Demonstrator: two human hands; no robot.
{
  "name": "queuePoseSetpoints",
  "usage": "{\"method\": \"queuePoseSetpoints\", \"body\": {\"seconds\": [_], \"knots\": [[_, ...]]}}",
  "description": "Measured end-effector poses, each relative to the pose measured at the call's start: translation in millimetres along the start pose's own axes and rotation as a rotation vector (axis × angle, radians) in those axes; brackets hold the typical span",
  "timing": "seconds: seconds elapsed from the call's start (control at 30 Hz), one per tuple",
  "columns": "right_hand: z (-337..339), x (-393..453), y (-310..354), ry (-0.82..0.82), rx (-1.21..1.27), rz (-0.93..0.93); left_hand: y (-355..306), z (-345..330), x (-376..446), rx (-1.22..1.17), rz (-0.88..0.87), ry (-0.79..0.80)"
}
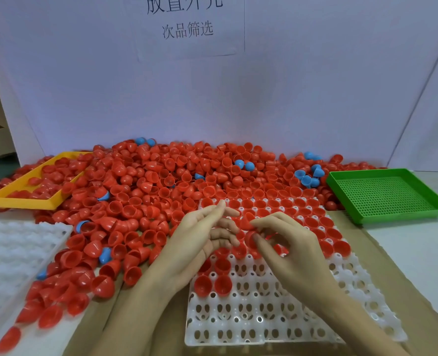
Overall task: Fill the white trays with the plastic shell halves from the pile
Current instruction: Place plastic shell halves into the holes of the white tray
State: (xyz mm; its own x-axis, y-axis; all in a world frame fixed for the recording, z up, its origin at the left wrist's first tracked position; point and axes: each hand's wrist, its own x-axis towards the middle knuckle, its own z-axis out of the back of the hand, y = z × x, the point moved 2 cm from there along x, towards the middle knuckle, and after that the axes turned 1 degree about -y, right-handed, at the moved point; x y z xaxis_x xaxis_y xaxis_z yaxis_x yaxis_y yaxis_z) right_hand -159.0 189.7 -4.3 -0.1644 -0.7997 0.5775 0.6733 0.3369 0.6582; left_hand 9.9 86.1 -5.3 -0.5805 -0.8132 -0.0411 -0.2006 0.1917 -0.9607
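Nearest, a white tray (277, 322) lies in the centre; its near rows are bare cups, two red shells (214, 285) sit at its left edge, and its far rows are filled with red halves. Above the tray's middle, the right hand (293, 250) pinches a red shell (251, 238) between thumb and fingertips, the other fingers curled. Just left of it, the left hand (202, 235) is turned palm toward the right, fingers straight and slightly spread, their tips close to another red shell (247, 219); whether they touch it cannot be told. At the near left lies a second white tray (12, 250). Beyond both spreads the pile (161, 181) of red halves with a few blue ones. A yellow tray (22, 199) holding red halves sits far left, a green tray (390, 194) far right, and a paper sign (187, 24) hangs on the back wall.
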Motion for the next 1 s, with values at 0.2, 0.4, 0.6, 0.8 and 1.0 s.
{"method": "queuePoseSetpoints", "body": {"seconds": [0.2,0.4,0.6,0.8,1.0], "knots": [[-3,-4,-2,0.302,-0.023,-0.13,-9,26,6,-0.074,-0.093,-0.249],[-2,-7,0,0.457,-0.095,-0.133,-5,44,10,0.155,-0.169,-0.5],[1,-7,1,0.488,-0.098,-0.142,2,43,17,0.846,-0.484,-0.549],[1,-7,3,0.492,-0.102,-0.135,21,39,29,1.237,-0.393,-0.229],[0,-7,4,0.492,-0.108,-0.102,29,43,30,1.309,-0.359,-0.231]]}}
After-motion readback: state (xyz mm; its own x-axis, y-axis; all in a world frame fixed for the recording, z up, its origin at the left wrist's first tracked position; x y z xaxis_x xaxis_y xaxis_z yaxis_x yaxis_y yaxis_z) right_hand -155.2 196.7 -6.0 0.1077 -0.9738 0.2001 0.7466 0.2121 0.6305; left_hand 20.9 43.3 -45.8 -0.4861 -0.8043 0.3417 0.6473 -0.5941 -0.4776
